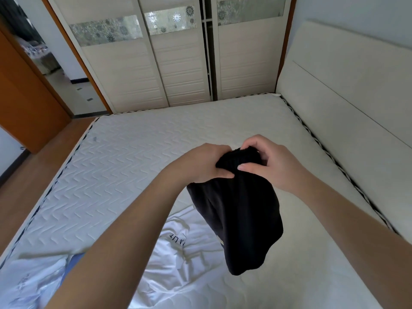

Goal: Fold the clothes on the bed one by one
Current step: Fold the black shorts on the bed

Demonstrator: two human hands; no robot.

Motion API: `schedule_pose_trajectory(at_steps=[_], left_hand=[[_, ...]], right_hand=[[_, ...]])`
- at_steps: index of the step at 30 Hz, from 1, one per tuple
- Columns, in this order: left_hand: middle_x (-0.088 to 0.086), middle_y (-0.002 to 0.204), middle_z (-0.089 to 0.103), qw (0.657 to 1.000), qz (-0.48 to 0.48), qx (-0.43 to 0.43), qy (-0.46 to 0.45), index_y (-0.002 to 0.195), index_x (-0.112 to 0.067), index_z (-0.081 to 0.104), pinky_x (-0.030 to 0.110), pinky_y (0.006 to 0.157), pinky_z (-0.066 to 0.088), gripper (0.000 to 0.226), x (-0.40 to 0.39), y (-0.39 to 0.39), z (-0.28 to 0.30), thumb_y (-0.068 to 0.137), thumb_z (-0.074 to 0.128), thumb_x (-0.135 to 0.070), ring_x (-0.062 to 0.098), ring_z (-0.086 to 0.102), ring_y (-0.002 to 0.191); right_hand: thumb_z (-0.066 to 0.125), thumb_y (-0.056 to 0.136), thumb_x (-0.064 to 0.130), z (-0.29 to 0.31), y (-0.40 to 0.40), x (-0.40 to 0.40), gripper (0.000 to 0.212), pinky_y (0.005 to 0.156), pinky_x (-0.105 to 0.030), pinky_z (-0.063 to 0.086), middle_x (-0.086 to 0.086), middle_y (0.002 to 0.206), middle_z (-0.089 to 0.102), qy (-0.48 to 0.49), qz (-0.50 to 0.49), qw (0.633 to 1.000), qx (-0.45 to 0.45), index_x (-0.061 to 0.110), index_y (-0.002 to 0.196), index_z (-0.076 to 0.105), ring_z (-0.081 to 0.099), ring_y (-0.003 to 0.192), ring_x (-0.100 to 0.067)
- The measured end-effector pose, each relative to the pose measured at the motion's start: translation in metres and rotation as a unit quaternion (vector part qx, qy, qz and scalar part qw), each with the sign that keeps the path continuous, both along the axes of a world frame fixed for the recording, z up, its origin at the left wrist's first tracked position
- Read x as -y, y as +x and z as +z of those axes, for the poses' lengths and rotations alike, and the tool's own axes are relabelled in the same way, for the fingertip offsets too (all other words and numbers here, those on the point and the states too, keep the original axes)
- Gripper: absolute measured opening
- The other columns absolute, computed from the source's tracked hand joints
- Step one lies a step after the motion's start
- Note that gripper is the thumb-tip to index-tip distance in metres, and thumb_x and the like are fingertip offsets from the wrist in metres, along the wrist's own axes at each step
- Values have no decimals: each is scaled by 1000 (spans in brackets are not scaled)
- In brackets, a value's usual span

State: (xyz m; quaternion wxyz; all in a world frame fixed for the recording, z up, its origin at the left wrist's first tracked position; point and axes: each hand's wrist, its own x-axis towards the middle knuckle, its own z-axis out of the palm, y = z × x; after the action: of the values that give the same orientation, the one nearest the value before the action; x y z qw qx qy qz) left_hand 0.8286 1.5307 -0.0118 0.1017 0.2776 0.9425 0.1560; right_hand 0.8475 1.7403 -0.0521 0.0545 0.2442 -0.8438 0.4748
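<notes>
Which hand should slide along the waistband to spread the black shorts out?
Probably the right hand: bare mattress lies on its side, while the left hand keeps gripping the black shorts.

The left forearm (124,237) covers part of the white shirt (178,264), and the shirt's printed lettering is too small to read. The bottom edge cuts off a second white garment (29,284). The black garment (240,215) hides the mattress (133,152) beneath it.

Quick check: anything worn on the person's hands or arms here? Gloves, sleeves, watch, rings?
Nothing visible. Left hand and right hand are bare, no gloves or rings in view. Both forearms are uncovered to the frame edge: no sleeves, watch or bands.
</notes>
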Motion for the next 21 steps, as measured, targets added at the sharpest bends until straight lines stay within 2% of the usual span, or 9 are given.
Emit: schedule_pose_trajectory(at_steps=[2,5,9,10,14,17,21], left_hand=[[-3,101,64,1000,-16,11,16,115,-20,56,34,80,48,32,2,3,0,89,66,-37,17,59,94],[-6,101,61,999,-40,6,35,116,-23,54,28,76,44,29,6,8,-1,91,63,-36,15,57,94],[-15,96,56,997,-58,-2,58,118,-27,52,14,69,37,30,9,18,-1,92,61,-39,9,54,90],[-16,96,56,996,-63,-6,61,120,-27,52,12,69,35,31,9,20,-1,92,61,-40,9,53,90],[-14,100,56,994,-91,-27,62,124,-27,52,9,68,33,36,1,31,6,92,60,-40,9,52,91],[-15,98,58,991,-105,-37,68,121,-29,53,10,68,35,32,-8,39,16,92,62,-39,8,53,89],[-20,92,56,990,-106,-51,72,121,-30,53,12,68,36,32,-21,45,33,91,63,-38,6,54,85]], right_hand=[[72,81,36,-5,11,-4,38,88,-21,50,17,117,63,-61,22,996,53,44,113,53,66,102,-8],[69,83,35,-19,27,-19,45,97,-31,49,9,122,64,-128,7,985,119,40,125,52,64,112,-15],[51,100,33,-71,54,-46,22,104,-37,45,8,115,69,-137,-120,961,208,31,120,60,64,110,-10],[47,103,35,-88,64,-51,22,105,-39,45,8,114,69,-131,-152,951,236,30,118,62,65,108,-9],[43,103,42,-146,105,-66,29,106,-38,42,0,123,66,-148,-248,890,353,26,117,62,61,116,-18],[41,102,48,-177,131,-76,44,112,-41,34,-4,131,60,-169,-302,839,419,19,131,56,55,120,-21],[30,100,60,-202,150,-84,60,116,-43,27,-6,129,62,-203,-318,781,497,18,139,50,51,125,-22]])
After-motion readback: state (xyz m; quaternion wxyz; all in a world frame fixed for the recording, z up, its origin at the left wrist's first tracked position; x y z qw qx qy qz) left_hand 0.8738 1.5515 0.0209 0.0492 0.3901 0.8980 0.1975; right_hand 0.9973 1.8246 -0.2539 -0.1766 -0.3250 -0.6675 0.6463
